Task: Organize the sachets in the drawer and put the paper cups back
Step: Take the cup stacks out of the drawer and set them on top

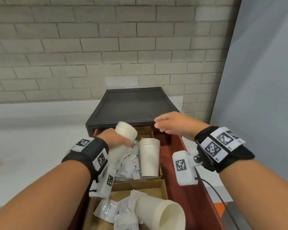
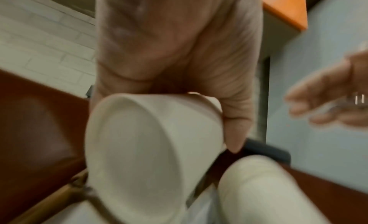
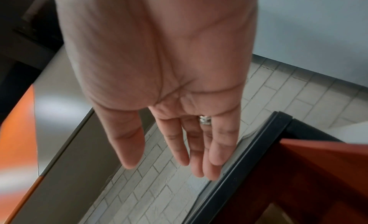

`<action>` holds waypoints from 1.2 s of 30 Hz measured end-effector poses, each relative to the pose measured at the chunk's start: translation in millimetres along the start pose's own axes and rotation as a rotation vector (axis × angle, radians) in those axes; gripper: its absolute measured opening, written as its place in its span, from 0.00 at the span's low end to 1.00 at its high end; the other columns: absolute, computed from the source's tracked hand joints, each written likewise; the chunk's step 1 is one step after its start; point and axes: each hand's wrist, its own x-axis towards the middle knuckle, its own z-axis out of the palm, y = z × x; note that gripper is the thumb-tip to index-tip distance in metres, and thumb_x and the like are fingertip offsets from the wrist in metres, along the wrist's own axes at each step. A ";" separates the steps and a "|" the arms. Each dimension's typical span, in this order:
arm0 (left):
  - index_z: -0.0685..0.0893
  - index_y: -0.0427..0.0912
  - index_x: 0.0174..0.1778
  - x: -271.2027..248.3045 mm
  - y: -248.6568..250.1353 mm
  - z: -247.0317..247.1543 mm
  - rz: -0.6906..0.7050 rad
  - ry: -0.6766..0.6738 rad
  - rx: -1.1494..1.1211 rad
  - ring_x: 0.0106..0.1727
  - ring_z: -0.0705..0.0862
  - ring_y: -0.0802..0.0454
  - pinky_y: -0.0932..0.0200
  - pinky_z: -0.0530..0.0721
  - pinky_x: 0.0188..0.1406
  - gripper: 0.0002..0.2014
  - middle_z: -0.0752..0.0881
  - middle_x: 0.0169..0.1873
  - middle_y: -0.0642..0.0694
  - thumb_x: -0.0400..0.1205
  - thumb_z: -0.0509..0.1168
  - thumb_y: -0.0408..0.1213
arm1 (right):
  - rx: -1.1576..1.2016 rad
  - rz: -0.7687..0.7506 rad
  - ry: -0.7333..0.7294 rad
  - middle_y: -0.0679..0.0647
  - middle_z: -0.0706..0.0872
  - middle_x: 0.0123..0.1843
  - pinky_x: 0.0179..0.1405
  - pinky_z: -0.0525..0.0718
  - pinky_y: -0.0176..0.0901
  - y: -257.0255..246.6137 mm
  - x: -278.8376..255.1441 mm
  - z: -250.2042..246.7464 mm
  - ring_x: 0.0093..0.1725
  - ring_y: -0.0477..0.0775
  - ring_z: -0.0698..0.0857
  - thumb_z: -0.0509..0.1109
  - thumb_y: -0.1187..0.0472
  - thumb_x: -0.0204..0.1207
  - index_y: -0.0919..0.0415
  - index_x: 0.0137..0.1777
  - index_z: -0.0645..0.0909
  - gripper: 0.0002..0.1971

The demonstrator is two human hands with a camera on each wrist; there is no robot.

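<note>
A stack of white paper cups (image 1: 123, 140) is gripped in the left hand (image 1: 114, 138), with the fingers curled round its side. The stack is tilted, its base (image 2: 129, 156) turned up and away from the wrist, toward the black cabinet top (image 1: 133, 105). It is held above the rear cardboard compartment (image 1: 146, 130) of the open red drawer (image 1: 186, 180). In the left wrist view the thumb (image 2: 237, 125) is seen pressed against the cup wall; the picture is blurred.

The right hand (image 1: 175, 126) is held over the right rear corner of the drawer, at the front edge of the cabinet top. Its fingers (image 3: 217, 148) are straight and lie close together, the thumb set slightly apart; nothing is held. A ring (image 3: 205, 119) is worn on one finger. Whether the fingertips touch the cabinet edge cannot be told.

Three stacks of paper cups are counted. The second stack (image 1: 149, 156) stands upright in the rear compartment, just right of the held stack. The third stack (image 1: 163, 213) lies on its side in the front compartment (image 1: 140, 186), its mouth toward the drawer front.

White sachets (image 1: 130, 165) are heaped in the rear compartment, left of the upright stack. More sachets (image 1: 106, 211) lie loose in the front compartment, left of the fallen stack. Their number cannot be counted, since they overlap.
</note>
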 end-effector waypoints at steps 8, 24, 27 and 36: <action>0.79 0.42 0.62 -18.6 37.7 3.1 0.358 -0.301 -0.763 0.51 0.87 0.55 0.65 0.87 0.42 0.14 0.88 0.52 0.47 0.81 0.64 0.28 | 0.587 -0.038 -0.077 0.59 0.87 0.60 0.61 0.82 0.50 -4.2 22.0 19.2 0.60 0.57 0.85 0.69 0.49 0.76 0.63 0.66 0.79 0.23; 0.79 0.42 0.61 19.2 16.4 91.8 -0.015 -0.230 -0.323 0.51 0.87 0.46 0.49 0.87 0.53 0.46 0.87 0.51 0.43 0.46 0.77 0.57 | 0.639 -0.156 0.375 0.56 0.87 0.46 0.51 0.85 0.53 12.7 48.4 -27.3 0.46 0.55 0.86 0.75 0.71 0.67 0.54 0.45 0.82 0.12; 0.79 0.42 0.58 12.2 22.1 61.9 -0.032 -0.240 -0.254 0.50 0.84 0.48 0.56 0.84 0.44 0.31 0.85 0.52 0.44 0.62 0.77 0.50 | 0.611 -0.183 0.378 0.56 0.87 0.49 0.50 0.85 0.53 10.8 56.2 -35.8 0.48 0.55 0.85 0.75 0.71 0.67 0.53 0.49 0.82 0.15; 0.81 0.44 0.53 36.0 49.5 -61.4 0.247 0.047 -0.600 0.46 0.85 0.49 0.57 0.84 0.42 0.14 0.86 0.48 0.42 0.73 0.74 0.32 | 0.637 -0.165 0.337 0.55 0.85 0.49 0.40 0.82 0.47 -13.3 106.5 -52.3 0.47 0.54 0.84 0.73 0.71 0.70 0.52 0.48 0.79 0.14</action>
